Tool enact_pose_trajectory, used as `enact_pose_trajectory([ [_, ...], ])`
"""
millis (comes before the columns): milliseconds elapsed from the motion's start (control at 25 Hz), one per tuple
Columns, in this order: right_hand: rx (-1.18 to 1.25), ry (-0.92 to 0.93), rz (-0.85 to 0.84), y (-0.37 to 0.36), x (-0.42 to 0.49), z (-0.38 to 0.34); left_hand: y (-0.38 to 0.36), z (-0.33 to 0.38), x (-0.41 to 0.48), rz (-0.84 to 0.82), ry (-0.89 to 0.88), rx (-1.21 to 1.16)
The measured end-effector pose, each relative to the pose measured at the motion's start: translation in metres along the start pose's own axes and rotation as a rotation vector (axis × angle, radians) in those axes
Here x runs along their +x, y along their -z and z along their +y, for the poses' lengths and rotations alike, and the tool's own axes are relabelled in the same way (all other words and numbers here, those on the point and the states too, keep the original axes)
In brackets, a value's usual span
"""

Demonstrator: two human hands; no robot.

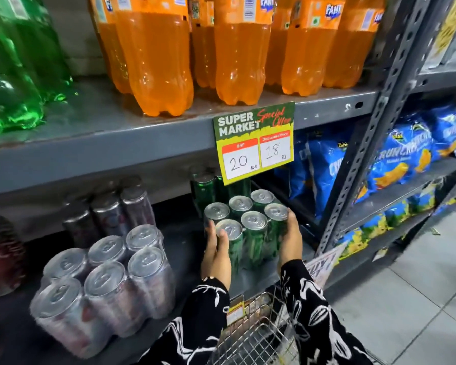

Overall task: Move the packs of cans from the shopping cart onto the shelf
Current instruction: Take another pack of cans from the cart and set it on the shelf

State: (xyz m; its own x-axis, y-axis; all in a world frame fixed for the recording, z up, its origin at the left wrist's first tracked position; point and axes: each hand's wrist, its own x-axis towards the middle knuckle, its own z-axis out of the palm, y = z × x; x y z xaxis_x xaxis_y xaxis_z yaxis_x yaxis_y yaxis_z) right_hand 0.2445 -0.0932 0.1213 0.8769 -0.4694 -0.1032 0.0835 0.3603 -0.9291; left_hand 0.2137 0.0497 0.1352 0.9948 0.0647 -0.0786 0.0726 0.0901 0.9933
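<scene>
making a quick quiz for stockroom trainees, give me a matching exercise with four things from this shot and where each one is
Things:
1. orange plastic soda bottles
2. shrink-wrapped pack of six green cans
3. blue snack bags
4. shrink-wrapped pack of silver-topped cans

Places:
A. lower shelf, left of the hands
B. neighbouring rack on the right
C. upper shelf, above the price sign
D. between both hands at the lower shelf

Pairs: 1-C, 2-D, 3-B, 4-A

The location is a supermarket aisle, identified by slotted steel shelving (379, 143) stocked with orange soda bottles (158, 61), can packs (103, 285) and snack bags (395, 159), and a shelf-edge price card (256, 143) reading "SUPER MARKET".
</scene>
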Motion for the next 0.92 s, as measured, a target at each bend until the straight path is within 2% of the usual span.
enact_pose_trajectory([
  [280, -0.198, 0.12, 0.07, 0.004, 0.011, -0.01, -0.001, -0.007, 0.003, 0.001, 0.021, 0.076],
  [480, -0.222, 0.113, 0.041, 0.018, 0.019, -0.009, -0.014, -0.003, 0.003, -0.003, -0.016, 0.125],
  [840, -0.28, 0.075, -0.011, 0.019, 0.015, -0.018, -0.015, -0.001, 0.005, 0.06, 0.032, 0.112],
  [920, -0.375, 0.06, 0.023, 0.012, 0.005, -0.028, -0.014, 0.005, -0.001, 0.036, 0.017, 0.207],
])
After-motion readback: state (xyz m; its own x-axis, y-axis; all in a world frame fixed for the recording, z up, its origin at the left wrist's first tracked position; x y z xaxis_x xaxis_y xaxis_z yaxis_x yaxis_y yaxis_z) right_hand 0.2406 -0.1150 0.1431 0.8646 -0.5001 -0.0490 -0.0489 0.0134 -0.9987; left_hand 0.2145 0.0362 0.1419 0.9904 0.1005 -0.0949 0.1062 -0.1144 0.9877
